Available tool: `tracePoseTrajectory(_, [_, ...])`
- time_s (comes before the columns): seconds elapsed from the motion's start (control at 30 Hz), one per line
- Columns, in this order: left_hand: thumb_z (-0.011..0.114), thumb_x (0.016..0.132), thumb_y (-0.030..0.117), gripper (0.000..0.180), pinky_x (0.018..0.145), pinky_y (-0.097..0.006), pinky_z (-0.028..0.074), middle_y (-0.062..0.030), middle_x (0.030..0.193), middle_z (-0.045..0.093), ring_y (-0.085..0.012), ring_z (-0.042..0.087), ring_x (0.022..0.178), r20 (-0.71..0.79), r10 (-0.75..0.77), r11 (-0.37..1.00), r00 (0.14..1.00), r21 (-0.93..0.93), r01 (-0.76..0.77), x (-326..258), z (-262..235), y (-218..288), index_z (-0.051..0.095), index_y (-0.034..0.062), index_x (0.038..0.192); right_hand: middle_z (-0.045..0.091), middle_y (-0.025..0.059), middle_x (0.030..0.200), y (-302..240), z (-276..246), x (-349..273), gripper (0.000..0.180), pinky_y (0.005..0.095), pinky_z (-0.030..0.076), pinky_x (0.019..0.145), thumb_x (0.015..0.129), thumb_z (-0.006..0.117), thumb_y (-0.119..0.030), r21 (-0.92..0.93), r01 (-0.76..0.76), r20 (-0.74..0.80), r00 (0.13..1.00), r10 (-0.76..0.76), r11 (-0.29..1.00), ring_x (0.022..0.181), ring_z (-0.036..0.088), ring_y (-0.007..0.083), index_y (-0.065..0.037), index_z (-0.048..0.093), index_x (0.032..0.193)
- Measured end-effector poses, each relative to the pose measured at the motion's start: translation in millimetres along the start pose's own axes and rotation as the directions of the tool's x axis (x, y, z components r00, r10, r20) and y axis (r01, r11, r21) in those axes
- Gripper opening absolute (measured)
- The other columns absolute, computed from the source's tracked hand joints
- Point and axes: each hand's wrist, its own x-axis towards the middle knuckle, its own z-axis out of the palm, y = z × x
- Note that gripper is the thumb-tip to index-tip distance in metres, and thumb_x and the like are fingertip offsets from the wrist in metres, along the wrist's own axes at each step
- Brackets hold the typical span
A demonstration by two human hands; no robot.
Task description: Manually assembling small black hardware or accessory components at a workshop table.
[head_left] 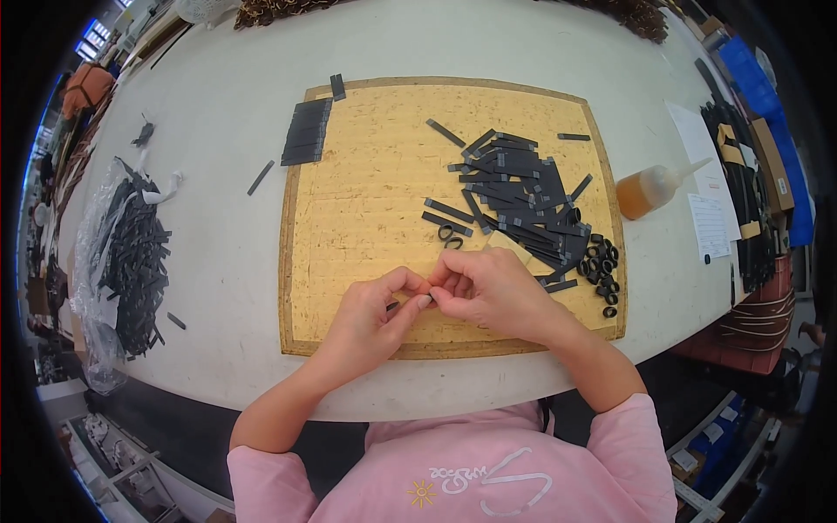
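Over the front part of a yellow board, my left hand and my right hand meet, fingertips touching. Both pinch one small black strip; most of it is hidden by the fingers. Just beyond my right hand lies a heap of flat black strips, several with greyish ends. Two black rings rest beyond my fingertips. A pile of similar rings sits right of my right hand. A pale square piece is partly covered by that hand.
A neat row of black strips lines the board's far left corner. Farther left, a clear plastic bag lies by a mound of black strips. A squeeze bottle with amber liquid stands right of the board, near paper sheets.
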Motion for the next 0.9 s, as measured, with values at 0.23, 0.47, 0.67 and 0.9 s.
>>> tracePoseTrajectory(0.23, [0.065, 0.100, 0.007, 0.007, 0.048, -0.022, 0.025, 0.0076, 0.069, 0.052, 0.0006, 0.032, 0.056, -0.024, 0.011, 1.000, 1.000, -0.011, -0.011, 0.0, 2.4, -7.1, 0.066, -0.0004, 0.101, 0.073, 0.0077, 0.079, -3.4, -2.2, 1.1, 0.011, 0.0259, 0.053, 0.062, 0.091, 0.069, -0.009, 0.056, -0.053, 0.021, 0.998, 0.052, 0.997, 0.067, 0.068, 0.0116, 0.001, 0.070, 0.096])
tracePoseTrajectory(0.47, [0.065, 0.099, 0.007, 0.011, 0.066, -0.032, 0.056, -0.0136, 0.089, 0.072, -0.0165, 0.066, 0.073, 0.015, -0.015, 0.999, 1.000, 0.046, 0.014, -0.8, -4.3, -2.8, 0.065, -0.0028, 0.103, 0.071, 0.0086, 0.072, -3.2, -1.3, 2.6, 0.014, 0.0259, 0.052, 0.060, 0.091, 0.072, -0.012, 0.094, -0.068, 0.002, 0.998, 0.068, 0.993, 0.064, 0.067, 0.0121, 0.002, 0.070, 0.091])
tracePoseTrajectory(0.67, [0.064, 0.100, 0.008, 0.011, 0.070, -0.031, 0.055, -0.0102, 0.091, 0.072, -0.0119, 0.065, 0.079, 0.025, -0.058, 0.997, 0.998, -0.056, 0.059, 0.8, -3.6, -6.8, 0.065, -0.0028, 0.103, 0.072, 0.0041, 0.074, -1.6, 5.7, 4.0, 0.014, 0.0253, 0.052, 0.062, 0.094, 0.071, -0.013, -0.069, -0.063, -0.067, 0.996, 0.059, 0.996, 0.066, 0.066, 0.0087, 0.001, 0.071, 0.096])
tracePoseTrajectory(0.9, [0.063, 0.101, 0.007, 0.009, 0.054, -0.017, 0.031, 0.0067, 0.089, 0.062, 0.0030, 0.037, 0.063, 0.031, -0.059, 0.979, 0.998, -0.195, 0.064, 1.0, -5.0, -12.1, 0.065, 0.0003, 0.106, 0.075, 0.0042, 0.080, -10.8, -2.3, -3.8, 0.012, 0.0233, 0.053, 0.065, 0.097, 0.068, -0.009, 0.121, -0.087, -0.065, 0.993, 0.095, 0.989, 0.069, 0.067, 0.0061, 0.001, 0.072, 0.102])
